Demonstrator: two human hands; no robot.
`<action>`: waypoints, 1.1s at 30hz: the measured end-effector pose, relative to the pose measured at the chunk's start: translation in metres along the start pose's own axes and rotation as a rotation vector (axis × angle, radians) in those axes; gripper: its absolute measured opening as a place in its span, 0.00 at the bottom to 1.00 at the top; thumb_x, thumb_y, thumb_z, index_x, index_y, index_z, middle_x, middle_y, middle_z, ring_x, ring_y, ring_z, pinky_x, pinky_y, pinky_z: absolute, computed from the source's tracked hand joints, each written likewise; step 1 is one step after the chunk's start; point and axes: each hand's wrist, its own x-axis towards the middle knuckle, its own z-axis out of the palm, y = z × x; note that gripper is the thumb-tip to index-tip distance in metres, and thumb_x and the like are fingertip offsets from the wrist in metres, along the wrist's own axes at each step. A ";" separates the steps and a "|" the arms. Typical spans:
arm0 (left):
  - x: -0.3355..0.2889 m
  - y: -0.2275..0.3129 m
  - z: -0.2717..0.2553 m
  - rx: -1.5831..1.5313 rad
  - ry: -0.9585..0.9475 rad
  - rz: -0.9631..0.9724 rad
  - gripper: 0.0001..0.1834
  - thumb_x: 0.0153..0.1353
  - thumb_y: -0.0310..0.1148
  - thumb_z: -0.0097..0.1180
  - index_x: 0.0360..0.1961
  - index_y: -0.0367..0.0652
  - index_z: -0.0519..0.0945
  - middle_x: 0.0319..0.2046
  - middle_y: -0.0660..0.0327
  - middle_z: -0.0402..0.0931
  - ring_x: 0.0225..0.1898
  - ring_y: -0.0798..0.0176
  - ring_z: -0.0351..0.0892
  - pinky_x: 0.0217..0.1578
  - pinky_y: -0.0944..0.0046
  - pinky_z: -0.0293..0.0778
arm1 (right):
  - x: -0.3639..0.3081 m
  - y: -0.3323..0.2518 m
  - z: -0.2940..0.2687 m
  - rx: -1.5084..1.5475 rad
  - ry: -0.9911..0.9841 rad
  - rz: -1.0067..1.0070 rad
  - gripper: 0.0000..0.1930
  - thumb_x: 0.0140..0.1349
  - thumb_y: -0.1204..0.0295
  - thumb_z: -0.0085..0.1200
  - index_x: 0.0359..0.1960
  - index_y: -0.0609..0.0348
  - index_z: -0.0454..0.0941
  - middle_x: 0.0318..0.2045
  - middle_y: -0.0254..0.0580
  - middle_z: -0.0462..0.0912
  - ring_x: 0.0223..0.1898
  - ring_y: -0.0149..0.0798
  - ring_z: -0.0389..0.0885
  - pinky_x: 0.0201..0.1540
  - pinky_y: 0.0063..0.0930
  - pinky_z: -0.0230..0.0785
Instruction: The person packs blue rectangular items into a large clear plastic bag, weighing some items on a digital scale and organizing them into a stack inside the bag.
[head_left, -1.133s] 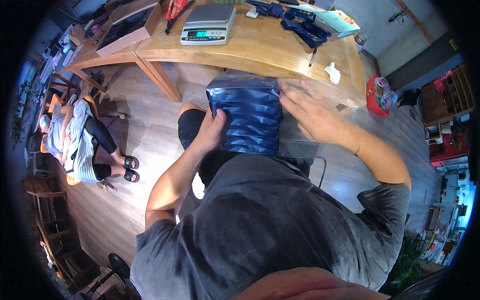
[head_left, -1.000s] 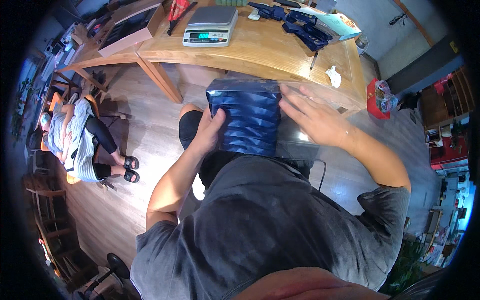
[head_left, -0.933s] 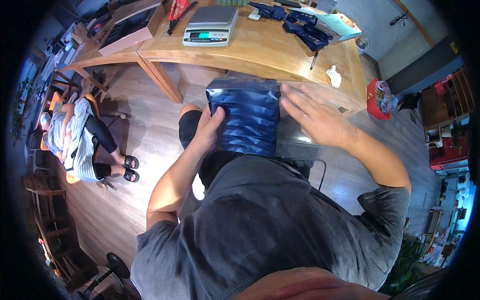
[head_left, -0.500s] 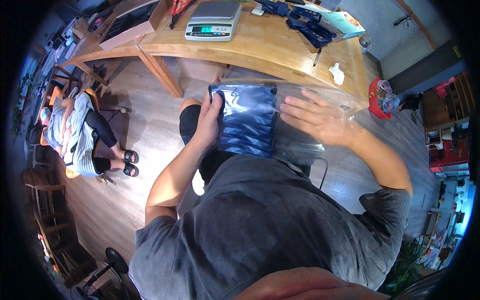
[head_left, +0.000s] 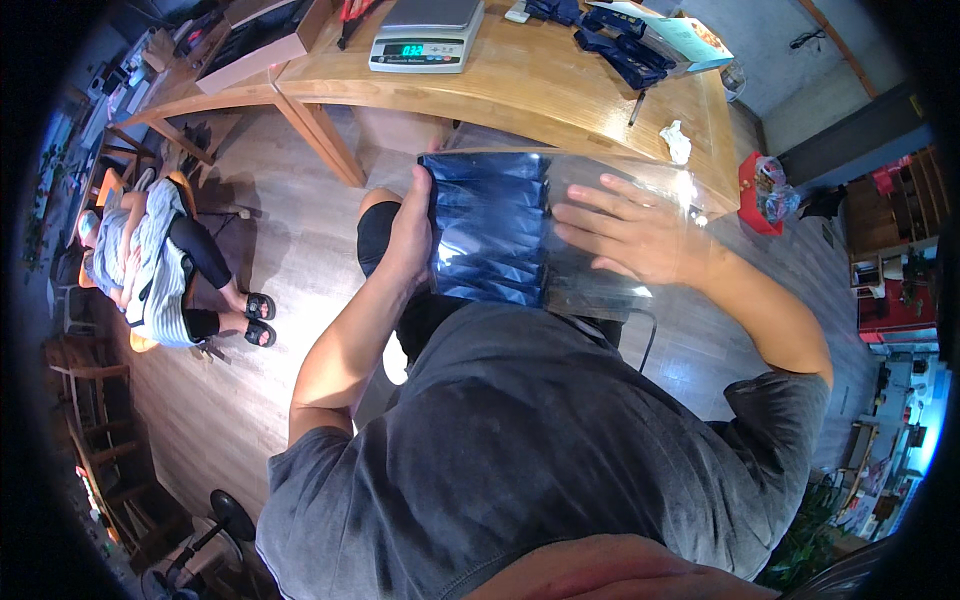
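Observation:
A clear plastic bag (head_left: 590,286) is held in front of my torso, with a row of shiny dark blue packets (head_left: 490,230) packed side by side in its left part. My left hand (head_left: 410,232) grips the left end of this bundle, thumb along the near face and the other fingers hidden behind. Over the bag's slack right part lies my right hand (head_left: 635,230), fingers stretched out and slightly apart. Whether that hand is inside the plastic or on top of it, I cannot tell.
Beyond the bag stands a wooden table (head_left: 550,100) with a digital scale (head_left: 425,40), loose dark blue packets (head_left: 620,55), a crumpled white tissue (head_left: 676,143) and an open carton (head_left: 255,45). A red box (head_left: 760,195) sits right of it. A person (head_left: 150,260) sits at left.
The bag and both hands have shifted slightly up. My left thumb has moved from the bundle's face toward its edge, and my right hand has slid a little leftward.

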 end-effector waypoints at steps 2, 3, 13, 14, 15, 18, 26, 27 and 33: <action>0.003 -0.001 0.000 -0.041 0.008 -0.042 0.35 0.73 0.56 0.38 0.72 0.46 0.57 0.62 0.51 0.68 0.59 0.57 0.72 0.59 0.59 0.70 | -0.001 0.001 -0.003 -0.014 -0.014 -0.034 0.28 0.65 0.58 0.51 0.66 0.49 0.67 0.70 0.31 0.63 0.74 0.36 0.50 0.76 0.43 0.35; 0.004 -0.001 0.000 -0.068 0.010 -0.065 0.35 0.73 0.57 0.37 0.72 0.46 0.57 0.62 0.51 0.69 0.59 0.57 0.73 0.58 0.58 0.71 | -0.001 0.000 -0.004 -0.025 -0.024 -0.050 0.28 0.64 0.58 0.51 0.66 0.49 0.67 0.70 0.31 0.62 0.74 0.36 0.50 0.76 0.43 0.35; 0.010 -0.012 -0.023 0.049 -0.131 -0.023 0.44 0.67 0.54 0.54 0.75 0.48 0.48 0.65 0.57 0.63 0.64 0.62 0.63 0.63 0.61 0.61 | 0.006 0.001 -0.004 -0.008 -0.015 -0.025 0.29 0.64 0.58 0.52 0.68 0.47 0.65 0.71 0.30 0.60 0.74 0.36 0.50 0.76 0.43 0.36; 0.013 -0.016 -0.031 0.045 -0.089 -0.005 0.42 0.68 0.55 0.52 0.74 0.48 0.50 0.62 0.57 0.67 0.62 0.62 0.67 0.62 0.60 0.64 | 0.004 0.006 -0.007 0.006 -0.011 0.019 0.29 0.64 0.58 0.52 0.68 0.47 0.65 0.71 0.31 0.60 0.74 0.36 0.51 0.76 0.43 0.37; 0.015 -0.015 -0.034 -0.005 -0.045 0.001 0.41 0.67 0.55 0.52 0.73 0.46 0.54 0.60 0.55 0.69 0.60 0.60 0.71 0.61 0.59 0.67 | 0.000 0.012 -0.011 0.013 -0.011 0.065 0.29 0.64 0.58 0.52 0.68 0.46 0.65 0.71 0.31 0.61 0.74 0.37 0.51 0.76 0.43 0.38; 0.027 -0.010 -0.063 -0.241 -0.008 -0.156 0.38 0.66 0.58 0.52 0.65 0.39 0.66 0.53 0.51 0.77 0.52 0.55 0.79 0.55 0.54 0.75 | -0.014 0.037 -0.023 -0.086 0.041 0.219 0.32 0.59 0.60 0.59 0.66 0.48 0.68 0.70 0.36 0.61 0.72 0.44 0.55 0.75 0.48 0.42; 0.039 -0.022 -0.085 -0.250 0.148 0.057 0.36 0.65 0.59 0.52 0.60 0.38 0.70 0.52 0.54 0.78 0.51 0.55 0.80 0.54 0.54 0.76 | -0.038 0.086 0.018 0.145 0.369 0.493 0.27 0.65 0.63 0.55 0.66 0.53 0.67 0.67 0.47 0.66 0.71 0.49 0.59 0.70 0.45 0.54; 0.040 -0.025 -0.093 -0.246 0.153 0.067 0.35 0.66 0.58 0.52 0.60 0.38 0.69 0.51 0.54 0.78 0.51 0.56 0.80 0.53 0.54 0.76 | -0.036 0.092 0.026 0.183 0.421 0.547 0.27 0.65 0.63 0.55 0.65 0.54 0.68 0.66 0.49 0.67 0.69 0.50 0.61 0.69 0.44 0.56; 0.043 -0.022 -0.098 -0.211 0.195 0.122 0.33 0.66 0.54 0.54 0.61 0.39 0.68 0.53 0.55 0.76 0.53 0.55 0.78 0.56 0.52 0.74 | -0.036 0.171 0.083 0.143 0.560 0.854 0.28 0.64 0.62 0.55 0.64 0.61 0.67 0.61 0.57 0.71 0.61 0.56 0.72 0.63 0.42 0.64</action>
